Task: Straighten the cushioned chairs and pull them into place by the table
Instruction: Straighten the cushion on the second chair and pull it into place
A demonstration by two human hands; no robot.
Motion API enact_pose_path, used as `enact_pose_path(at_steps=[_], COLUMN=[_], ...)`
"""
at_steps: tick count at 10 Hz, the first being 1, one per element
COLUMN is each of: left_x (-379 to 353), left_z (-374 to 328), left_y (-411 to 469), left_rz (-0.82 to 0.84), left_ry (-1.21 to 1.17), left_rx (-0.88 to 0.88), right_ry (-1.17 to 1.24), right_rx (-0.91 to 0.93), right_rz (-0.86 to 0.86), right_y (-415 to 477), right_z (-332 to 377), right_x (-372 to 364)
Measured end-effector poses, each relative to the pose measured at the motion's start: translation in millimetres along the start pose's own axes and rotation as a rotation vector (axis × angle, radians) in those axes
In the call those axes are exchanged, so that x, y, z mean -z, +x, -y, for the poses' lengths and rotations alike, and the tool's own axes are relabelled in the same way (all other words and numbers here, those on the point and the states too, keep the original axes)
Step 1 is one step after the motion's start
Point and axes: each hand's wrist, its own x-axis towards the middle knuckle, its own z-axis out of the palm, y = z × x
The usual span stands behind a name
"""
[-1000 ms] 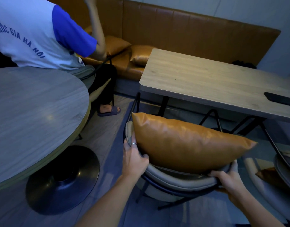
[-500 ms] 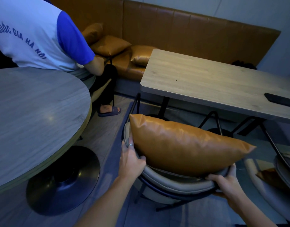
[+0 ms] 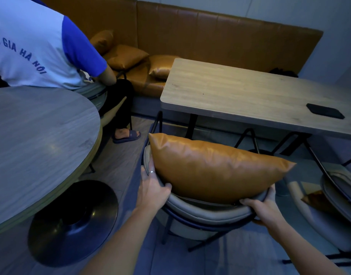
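1. Round table (image 3: 37, 139): it stands at the far left on a dark disc base (image 3: 73, 223). It is not part of my step. A seated person (image 3: 31, 46) in a white and blue shirt sits behind it.

2. Left hand (image 3: 152, 189): I clamp it on the left end of the curved backrest (image 3: 202, 211) of the chair in front of me. The fingers (image 3: 150, 167) reach up along the padded rim, just beside the cushion's left corner.

3. Cushion (image 3: 216, 167): a tan leather-look cushion stands on edge inside the chair, leaning against the backrest. Its upper edge slopes down to the right, so I judge it not yet straight.

4. Rectangular table (image 3: 250, 96): this is the target table. The chair's front sits at or under its near edge; the cushion hides the exact overlap, so I cannot tell how far in the seat is. I judge this chair roughly in position but not yet released.

5. Right hand (image 3: 265, 209): I clamp it on the right end of the same backrest, well apart from the left hand.

6. Second chair (image 3: 341, 195): at the far right, a grey chair stands near the same table, partly out of view. I judge it still to be done.

7. Remaining work: final alignment of the held chair, levelling its cushion, then the second chair.
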Motion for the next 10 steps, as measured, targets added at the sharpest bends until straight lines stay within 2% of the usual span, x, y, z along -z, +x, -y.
enact_pose_path(at_steps=[4,5,6,7,8,9,10], left_x=[-14,-14,-9,5,25,45,67], left_z=[-4,0,0,-10,-39,-80,-135], left_y=[-5,-7,-14,-22,-34,-49,-74], left_rz=[-0.115,-0.123,-0.12,-0.103,0.018,0.206,0.142], left_ry=[0.164,0.247,0.415,0.65,0.813,0.846,0.852], left_rx=[0.016,0.005,-0.021,-0.063,-0.098,-0.135,-0.292], right_ry=[-0.178,-0.261,-0.485,-0.769,-0.969,-1.02,-1.018], right_rx=[-0.012,0.022,-0.018,-0.029,-0.023,-0.035,0.038], right_rz=[-0.044,-0.054,-0.045,-0.023,0.027,0.157,0.22], right_y=[2,3,-2,-14,-31,-49,-73], right_z=[0,0,3,13,37,72,123], right_x=[-4,-5,-3,4,19,39,67])
